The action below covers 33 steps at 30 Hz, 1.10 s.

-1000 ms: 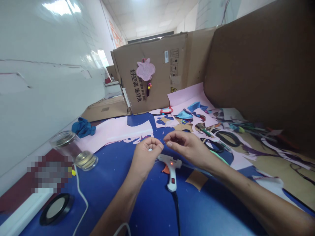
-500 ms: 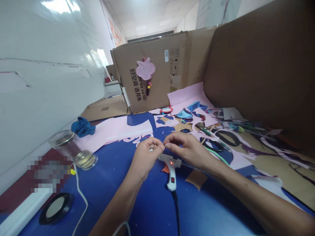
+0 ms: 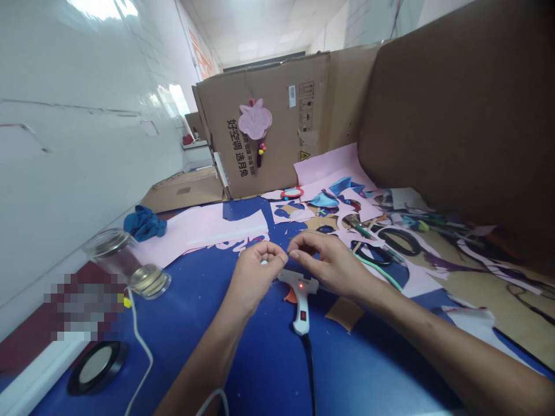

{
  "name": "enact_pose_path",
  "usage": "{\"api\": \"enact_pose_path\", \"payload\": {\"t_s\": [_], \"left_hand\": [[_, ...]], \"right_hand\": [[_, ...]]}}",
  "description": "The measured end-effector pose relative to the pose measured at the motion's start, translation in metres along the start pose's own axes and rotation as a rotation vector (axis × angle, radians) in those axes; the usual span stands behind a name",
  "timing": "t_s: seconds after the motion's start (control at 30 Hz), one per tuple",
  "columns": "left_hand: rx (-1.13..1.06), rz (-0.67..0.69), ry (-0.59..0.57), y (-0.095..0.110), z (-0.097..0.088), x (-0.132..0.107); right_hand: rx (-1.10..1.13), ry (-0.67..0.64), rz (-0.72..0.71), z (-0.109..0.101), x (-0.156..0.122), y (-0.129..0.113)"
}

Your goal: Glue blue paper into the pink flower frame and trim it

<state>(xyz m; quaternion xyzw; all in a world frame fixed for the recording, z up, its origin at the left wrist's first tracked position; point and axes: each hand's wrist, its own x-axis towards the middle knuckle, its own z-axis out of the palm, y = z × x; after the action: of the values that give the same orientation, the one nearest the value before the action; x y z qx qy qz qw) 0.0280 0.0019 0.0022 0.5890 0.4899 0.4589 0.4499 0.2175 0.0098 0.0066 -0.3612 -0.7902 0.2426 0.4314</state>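
Observation:
My left hand (image 3: 255, 274) is curled into a loose fist over the blue table sheet (image 3: 195, 323), with a small white thing showing between its fingers. My right hand (image 3: 329, 263) is pinched, its fingertips almost touching the left hand's. What the pinch holds is too small to make out. Just below both hands lies a white glue gun (image 3: 300, 297) with a red light lit and a black cord running toward me. A small orange scrap (image 3: 289, 297) lies under the gun.
A glass jar (image 3: 125, 263) lies on its side at the left, near a blue cloth (image 3: 143, 224). A black tape roll (image 3: 93, 370) sits at the front left. Scissors (image 3: 381, 245), pink and blue paper cuttings and cardboard walls (image 3: 455, 115) fill the right and back.
My hands have stayed close together over the glue gun, with the right fingertips moving slightly toward the left hand. The view has shifted a little.

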Motion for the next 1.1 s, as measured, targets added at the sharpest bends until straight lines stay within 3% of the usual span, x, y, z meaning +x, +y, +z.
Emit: {"api": "enact_pose_path", "payload": {"t_s": [0.3, 0.73, 1.1], "left_hand": [[0.012, 0.002, 0.018, 0.001, -0.001, 0.002], [0.081, 0.017, 0.071, 0.004, -0.002, 0.000], [0.176, 0.115, 0.046, 0.005, 0.000, -0.001]], "right_hand": [[0.038, 0.005, 0.066, 0.000, 0.000, 0.000], [0.262, -0.030, 0.222, 0.000, 0.002, 0.011], [0.272, -0.092, 0.236, 0.000, 0.001, -0.002]]}}
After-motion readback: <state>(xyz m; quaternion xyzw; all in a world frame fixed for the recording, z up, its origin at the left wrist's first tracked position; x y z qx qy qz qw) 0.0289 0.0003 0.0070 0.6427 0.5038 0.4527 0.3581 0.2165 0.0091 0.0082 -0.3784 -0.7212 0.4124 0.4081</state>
